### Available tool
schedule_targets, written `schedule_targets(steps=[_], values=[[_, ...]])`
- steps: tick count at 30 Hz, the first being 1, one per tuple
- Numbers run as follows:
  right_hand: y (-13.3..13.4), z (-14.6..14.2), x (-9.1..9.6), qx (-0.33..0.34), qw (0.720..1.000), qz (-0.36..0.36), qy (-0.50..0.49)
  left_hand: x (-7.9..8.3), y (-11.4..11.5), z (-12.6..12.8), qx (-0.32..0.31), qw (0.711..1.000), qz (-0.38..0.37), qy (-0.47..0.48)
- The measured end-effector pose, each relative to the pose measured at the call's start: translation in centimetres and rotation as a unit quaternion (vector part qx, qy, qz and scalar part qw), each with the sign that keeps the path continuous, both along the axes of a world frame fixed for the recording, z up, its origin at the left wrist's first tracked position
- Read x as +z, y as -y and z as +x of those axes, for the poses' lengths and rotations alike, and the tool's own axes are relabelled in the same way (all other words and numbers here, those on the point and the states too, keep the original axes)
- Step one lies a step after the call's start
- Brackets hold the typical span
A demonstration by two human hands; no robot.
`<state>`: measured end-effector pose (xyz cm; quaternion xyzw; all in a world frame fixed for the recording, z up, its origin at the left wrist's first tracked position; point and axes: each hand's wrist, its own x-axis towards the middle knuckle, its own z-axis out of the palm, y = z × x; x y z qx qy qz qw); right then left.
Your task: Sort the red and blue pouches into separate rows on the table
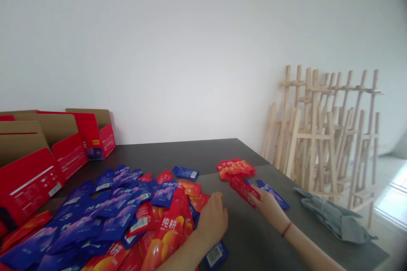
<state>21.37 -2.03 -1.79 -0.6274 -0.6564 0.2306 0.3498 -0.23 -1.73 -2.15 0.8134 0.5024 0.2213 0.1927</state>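
Note:
My right hand (pixel 269 205), a red string round its wrist, grips a red pouch (pixel 241 189) by its near end and holds it tilted above the table. Just beyond it lies a fanned row of red-orange pouches (pixel 235 167). Blue pouches (pixel 273 194) lie beside my right hand, partly covered by it. My left hand (pixel 213 219) is closed with curled fingers at the right edge of a pile of red pouches (pixel 167 230); whatever its fingers hold is hidden. A blue pouch with a barcode (pixel 215 255) lies below my left wrist.
Blue pouches (pixel 108 209) spread across the left of the dark table (pixel 178 150). Open red cartons (pixel 32 178) stand along the far left. A blue pouch (pixel 186 172) lies farther back. Grey plastic bags (pixel 335 218) rest at the right edge; wooden easels (pixel 318 131) stand beyond.

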Motion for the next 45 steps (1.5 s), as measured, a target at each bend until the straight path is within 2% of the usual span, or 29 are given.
schedule_targets(steps=[3,4,5,8,10,14,16,17,18,20,21,23,25,27,30,33,36,39,45], values=[[-0.8,-1.6,0.7,0.071,0.994,-0.063,-0.046,0.1,-0.5,-0.3,0.034,0.993,0.086,0.075],[-0.7,-1.8,0.8,0.094,0.990,-0.083,-0.063,0.2,-0.8,-0.5,0.036,0.990,0.087,0.106],[-0.4,-2.0,0.8,0.115,0.985,-0.100,-0.079,0.4,-1.1,-0.6,0.027,0.989,0.061,0.133],[1.0,-1.9,0.2,0.157,0.968,-0.136,-0.138,0.7,-1.8,-0.8,-0.021,0.979,-0.080,0.185],[2.1,-1.9,-0.5,0.161,0.953,-0.151,-0.207,0.6,-1.9,-0.7,-0.025,0.970,-0.109,0.214],[4.0,-2.7,-2.6,0.109,0.886,-0.173,-0.416,0.3,-1.3,-0.2,-0.007,0.969,-0.057,0.241],[4.2,-2.5,-3.2,0.088,0.869,-0.177,-0.453,0.2,-1.0,-0.1,-0.015,0.972,-0.043,0.231],[4.1,-2.1,-3.3,0.084,0.878,-0.173,-0.439,0.1,-1.0,-0.1,-0.013,0.974,-0.038,0.221],[3.7,-1.5,-3.2,0.079,0.903,-0.157,-0.392,-0.1,-0.9,-0.2,-0.006,0.978,-0.032,0.206],[2.4,-0.1,-2.5,0.062,0.967,-0.090,-0.232,-0.5,-0.9,-0.3,0.017,0.987,-0.029,0.156],[1.4,0.5,-1.9,0.052,0.987,-0.049,-0.145,-0.7,-0.9,-0.3,0.027,0.992,-0.034,0.120],[-0.9,1.0,-0.7,0.040,0.999,0.017,-0.016,-1.0,-0.7,-0.3,0.024,0.998,-0.048,0.027],[-3.7,0.1,0.3,0.041,0.996,0.055,0.051,-1.1,-0.5,-0.3,0.003,0.996,-0.052,-0.066],[-6.6,-1.9,0.6,0.059,0.985,0.093,0.129,-1.2,-0.3,-0.2,-0.012,0.992,-0.044,-0.121],[-10.5,-5.4,0.1,0.100,0.960,0.118,0.235,-1.3,-0.2,-0.1,-0.013,0.991,-0.027,-0.130],[-13.1,-7.4,-1.1,0.121,0.931,0.127,0.320,-1.6,-0.3,-0.2,-0.012,0.993,-0.008,-0.119],[-14.4,-7.7,-2.3,0.128,0.907,0.128,0.379,-1.9,-0.3,-0.1,-0.011,0.994,0.004,-0.112],[-14.6,-7.2,-3.2,0.134,0.892,0.121,0.415,-2.1,-0.3,0.0,-0.010,0.993,0.008,-0.117],[-13.8,-6.6,-3.7,0.147,0.884,0.094,0.434,-2.2,-0.3,0.2,-0.013,0.991,0.015,-0.130]])
